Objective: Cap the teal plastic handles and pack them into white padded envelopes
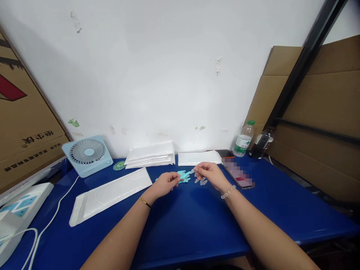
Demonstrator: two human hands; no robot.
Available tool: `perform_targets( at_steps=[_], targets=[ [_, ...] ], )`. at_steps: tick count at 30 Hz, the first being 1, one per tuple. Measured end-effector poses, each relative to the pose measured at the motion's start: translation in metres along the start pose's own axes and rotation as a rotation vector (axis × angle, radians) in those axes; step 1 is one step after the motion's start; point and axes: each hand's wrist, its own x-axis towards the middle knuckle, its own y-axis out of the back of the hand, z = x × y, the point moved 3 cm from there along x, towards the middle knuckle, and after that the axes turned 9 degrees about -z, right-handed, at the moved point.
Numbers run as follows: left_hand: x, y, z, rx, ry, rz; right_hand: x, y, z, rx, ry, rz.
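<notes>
- Your forearms (120,232) extend over the blue table (194,225).
- Your right hand (209,174): fingers clamped on one grey strip (192,171).
- Your left hand (165,183): at the teal strips (185,176) on the table; finger closure cannot be determined.
- Loose grey strips (203,182): beside your right hand.

Both bare forearms (120,232) outstretched and angled inward, hands (209,174) near each other, fingers (174,175) curled.
</notes>
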Motion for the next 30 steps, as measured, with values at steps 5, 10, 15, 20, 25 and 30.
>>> perform_targets(
  at_steps=[5,10,15,20,25,30],
  targets=[
    [0.002,-0.002,0.0,0.057,-0.022,-0.014,0.0,0.001,0.0,-0.069,-0.026,-0.029],
    [0.002,-0.002,0.001,0.07,-0.028,-0.011,-0.002,-0.004,0.001,-0.134,-0.064,-0.081],
    [-0.002,-0.016,0.006,-0.022,0.059,-0.147,-0.008,-0.006,-0.001,-0.298,-0.141,-0.363],
    [-0.006,-0.029,0.018,0.248,-0.064,-0.185,-0.011,0.025,-0.003,-0.791,-0.033,-0.295],
    [-0.003,-0.011,0.011,0.557,-0.047,0.133,-0.01,0.032,0.006,-1.071,-0.038,-0.299],
    [0.001,0.007,-0.004,0.682,0.034,0.22,-0.01,0.025,0.009,-1.113,-0.042,-0.334]
  ],
)
